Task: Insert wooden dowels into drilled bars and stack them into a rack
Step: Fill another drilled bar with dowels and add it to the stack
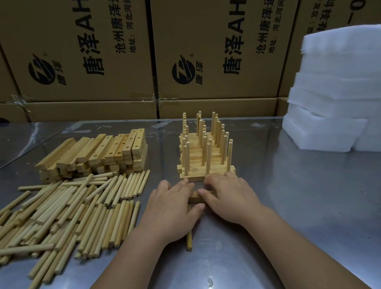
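Bar [196, 197] on tabletop [302, 204], just before rack [205, 157], grasped by left hand [174, 211] and right hand [230, 198], fingers [212, 180] curled over its ends; dowel [189, 241] poking out beneath left hand; loose dowels [65, 211] and pile of bars [95, 154] lying well left.

You work on a table [302, 204] of glossy, reflective sheet metal; dowels [61, 212] at left and bars [95, 153] above them are pale, smooth, matt bare wood, boxes [77, 50] across the top matt brown cardboard, foam stack [339, 93] at right soft matt white.
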